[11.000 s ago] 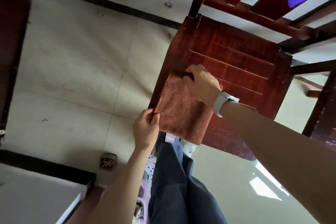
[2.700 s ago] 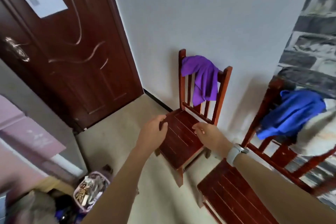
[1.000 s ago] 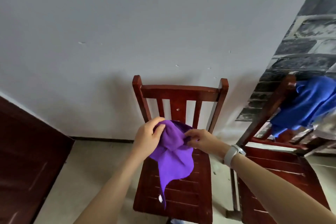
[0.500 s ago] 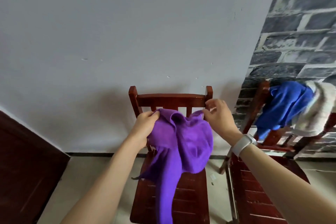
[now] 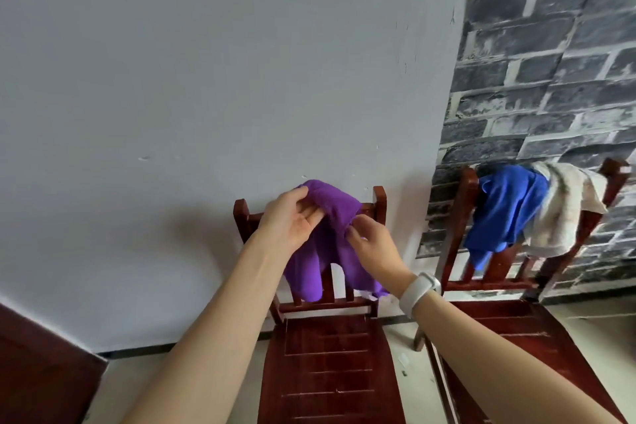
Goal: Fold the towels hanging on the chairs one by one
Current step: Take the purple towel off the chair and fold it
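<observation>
Here both hands' fingers, left hand and right hand, pinch the purple towel above the chair

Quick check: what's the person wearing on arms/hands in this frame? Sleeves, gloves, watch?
Both forearms are bare, with no sleeves in view and no gloves. The left hand carries nothing. Just behind the right hand, the wrist wears a white smartwatch on a white band.
</observation>
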